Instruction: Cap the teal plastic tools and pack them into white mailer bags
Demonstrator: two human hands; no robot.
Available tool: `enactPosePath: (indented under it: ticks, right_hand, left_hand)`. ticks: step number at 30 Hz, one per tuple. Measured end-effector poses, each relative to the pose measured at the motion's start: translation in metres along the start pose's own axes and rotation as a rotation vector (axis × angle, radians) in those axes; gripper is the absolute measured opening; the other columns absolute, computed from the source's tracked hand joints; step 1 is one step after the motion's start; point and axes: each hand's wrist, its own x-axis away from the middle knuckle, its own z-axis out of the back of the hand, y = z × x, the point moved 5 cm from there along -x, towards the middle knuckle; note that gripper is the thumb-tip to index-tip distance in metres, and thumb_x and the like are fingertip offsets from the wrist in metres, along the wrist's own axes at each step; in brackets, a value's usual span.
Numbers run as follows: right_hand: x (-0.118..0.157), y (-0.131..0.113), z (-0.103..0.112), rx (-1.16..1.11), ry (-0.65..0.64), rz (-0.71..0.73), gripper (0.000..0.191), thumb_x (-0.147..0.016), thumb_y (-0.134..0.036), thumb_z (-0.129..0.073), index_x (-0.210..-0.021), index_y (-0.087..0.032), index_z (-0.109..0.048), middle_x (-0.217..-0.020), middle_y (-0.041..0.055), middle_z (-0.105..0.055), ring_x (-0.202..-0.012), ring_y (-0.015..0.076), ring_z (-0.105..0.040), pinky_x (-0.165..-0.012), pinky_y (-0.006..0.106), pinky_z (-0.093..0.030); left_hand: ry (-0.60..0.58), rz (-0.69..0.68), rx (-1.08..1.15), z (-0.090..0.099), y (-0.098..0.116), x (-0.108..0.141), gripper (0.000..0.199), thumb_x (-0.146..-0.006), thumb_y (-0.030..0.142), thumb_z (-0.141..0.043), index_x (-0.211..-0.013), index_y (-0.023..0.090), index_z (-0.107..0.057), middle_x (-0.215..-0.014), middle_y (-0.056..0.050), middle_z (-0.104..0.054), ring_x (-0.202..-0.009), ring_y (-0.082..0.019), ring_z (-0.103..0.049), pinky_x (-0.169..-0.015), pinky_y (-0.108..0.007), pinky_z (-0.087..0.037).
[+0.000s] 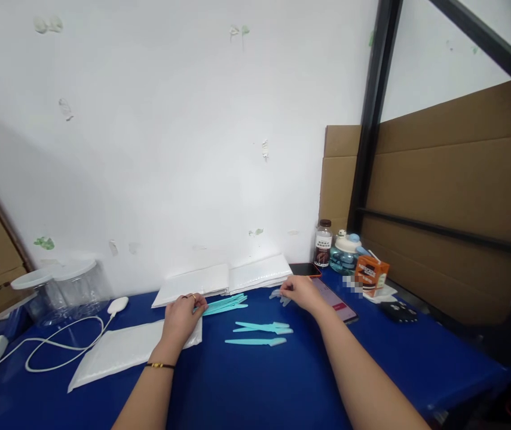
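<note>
My left hand [186, 312] is closed on the near end of a bundle of turquoise sticks [228, 303], at the edge of a white padded envelope [125, 351]. To the right, my right hand [297, 291] pinches small translucent pieces [281, 295], which look like clear caps; their exact shape is hard to make out. Several loose turquoise sticks with pale tips [255, 341] lie on the blue table [255, 388] between and in front of my hands, touching neither hand.
Stacked white envelopes [259, 273] lie against the wall. On the right are a phone [333, 298], a brown bottle [323, 245], a teal jug [343, 257] and an orange box [370, 276]. Clear containers [80, 289] and a white cable [42, 340] sit on the left.
</note>
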Motion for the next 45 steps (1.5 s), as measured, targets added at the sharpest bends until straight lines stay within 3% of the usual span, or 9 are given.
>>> enactPosePath:
  ticks: [5,10,13,20,25,29,39,42,45]
  right_hand:
    - [0.003,0.003,0.006,-0.001,0.04,0.015,0.011,-0.071,-0.026,-0.061,-0.072,-0.019,-0.069,-0.083,0.0046,-0.068,-0.077,0.0177,-0.06,-0.072,0.026,-0.04]
    - [0.015,-0.006,-0.018,-0.225,-0.447,0.105,0.016,-0.061,-0.028,-0.069,-0.072,-0.017,-0.071,-0.067,0.0019,-0.067,-0.061,0.0153,-0.058,-0.054,0.022,-0.04]
    - [0.018,-0.012,-0.03,-0.174,-0.54,0.111,0.016,-0.055,-0.025,-0.072,-0.07,-0.018,-0.071,-0.063,-0.0004,-0.064,-0.056,0.0128,-0.055,-0.05,0.021,-0.038]
    - [0.019,-0.042,-0.042,-0.142,-0.459,0.237,0.008,-0.068,-0.022,-0.063,-0.074,-0.018,-0.066,-0.066,-0.0007,-0.061,-0.057,0.01,-0.052,-0.05,0.018,-0.035]
    - [0.016,-0.044,-0.036,-0.168,-0.339,0.237,0.007,-0.073,-0.021,-0.058,-0.078,-0.017,-0.063,-0.069,-0.0001,-0.061,-0.059,0.0103,-0.051,-0.051,0.019,-0.034]
    - [0.014,-0.04,-0.032,-0.227,-0.319,0.227,0.008,-0.075,-0.022,-0.057,-0.079,-0.017,-0.062,-0.07,0.0002,-0.061,-0.06,0.0107,-0.05,-0.052,0.019,-0.035]
    - [-0.003,0.009,-0.009,-0.079,-0.017,-0.002,0.006,-0.07,-0.012,-0.057,-0.068,-0.016,-0.061,-0.069,0.0027,-0.065,-0.064,0.0137,-0.056,-0.059,0.021,-0.038]
    - [-0.001,0.003,-0.003,-0.097,0.025,0.012,0.009,-0.07,-0.012,-0.056,-0.071,-0.016,-0.064,-0.075,0.0039,-0.066,-0.069,0.0149,-0.058,-0.062,0.023,-0.039]
    - [0.003,-0.005,-0.006,-0.187,-0.051,0.078,0.013,-0.072,-0.017,-0.053,-0.073,-0.017,-0.065,-0.073,0.0028,-0.067,-0.065,0.014,-0.057,-0.059,0.022,-0.039]
  left_hand:
    - [0.089,-0.039,0.064,-0.003,0.006,-0.001,0.024,-0.079,0.035,-0.052,-0.1,0.026,-0.061,-0.106,-0.002,-0.062,-0.101,-0.021,-0.052,-0.081,-0.031,-0.036]
    - [-0.099,-0.262,0.213,-0.015,0.051,0.012,0.019,-0.08,0.036,-0.051,-0.09,0.026,-0.064,-0.1,-0.001,-0.063,-0.096,-0.019,-0.053,-0.084,-0.031,-0.036]
    - [-0.151,-0.306,0.238,-0.022,0.065,0.019,0.021,-0.08,0.038,-0.05,-0.09,0.026,-0.064,-0.098,-0.001,-0.063,-0.095,-0.019,-0.053,-0.082,-0.031,-0.036]
    - [-0.217,-0.378,0.262,-0.029,0.071,0.023,0.017,-0.079,0.034,-0.049,-0.079,0.025,-0.065,-0.083,0.002,-0.064,-0.081,-0.014,-0.055,-0.07,-0.024,-0.037]
    - [-0.219,-0.337,0.22,-0.025,0.073,0.023,0.035,-0.086,0.041,-0.037,-0.073,0.022,-0.063,-0.072,0.001,-0.063,-0.068,-0.014,-0.054,-0.062,-0.024,-0.035]
    - [-0.169,-0.356,0.172,-0.018,0.076,0.02,0.029,-0.085,0.039,-0.04,-0.075,0.023,-0.063,-0.079,0.001,-0.065,-0.077,-0.015,-0.056,-0.071,-0.026,-0.034]
    - [0.04,-0.048,-0.007,-0.006,0.007,-0.002,0.023,-0.084,0.037,-0.044,-0.091,0.028,-0.064,-0.094,-0.002,-0.065,-0.096,-0.022,-0.054,-0.079,-0.032,-0.034]
    - [0.051,-0.116,0.13,-0.005,0.018,0.003,0.025,-0.081,0.04,-0.048,-0.097,0.027,-0.063,-0.098,-0.002,-0.063,-0.094,-0.02,-0.054,-0.078,-0.029,-0.037]
    - [-0.129,-0.302,0.292,-0.012,0.05,0.016,0.024,-0.08,0.042,-0.049,-0.086,0.025,-0.064,-0.092,0.0,-0.063,-0.083,-0.016,-0.055,-0.071,-0.024,-0.039]
